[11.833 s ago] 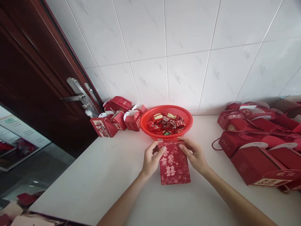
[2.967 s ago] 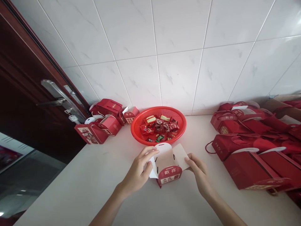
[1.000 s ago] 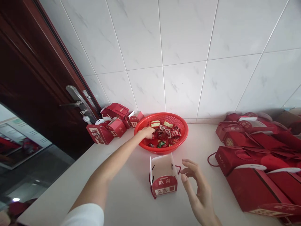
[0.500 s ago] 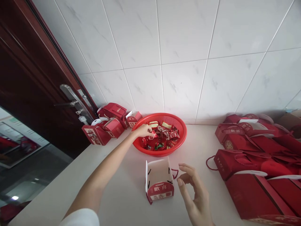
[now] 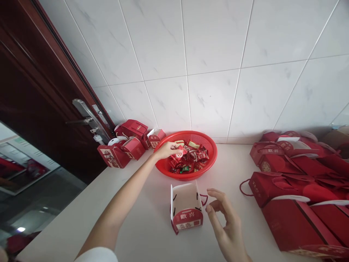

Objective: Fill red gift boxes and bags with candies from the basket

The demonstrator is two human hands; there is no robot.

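Observation:
My left hand (image 5: 168,150) is over the left part of a red plastic basket (image 5: 188,176), its fingers closed on a red candy packet (image 5: 179,153). Wrapped candies (image 5: 195,156) in red, cream and green lie in the basket. In front of the basket stands a small red box (image 5: 188,219) with an open top, a pale inside and a dark red cord at its right side. My right hand (image 5: 225,218) hovers just right of this box, thumb and fingers curved apart, holding nothing.
Several red boxes (image 5: 133,147) stand at the back left by a dark door (image 5: 54,91) with a metal handle. Many red boxes (image 5: 294,218) crowd the right side of the white table (image 5: 147,225). A tiled wall (image 5: 212,98) rises behind.
My left hand has lifted slightly, and the red packet in its fingers now shows more fully above the candies. The right hand has barely moved.

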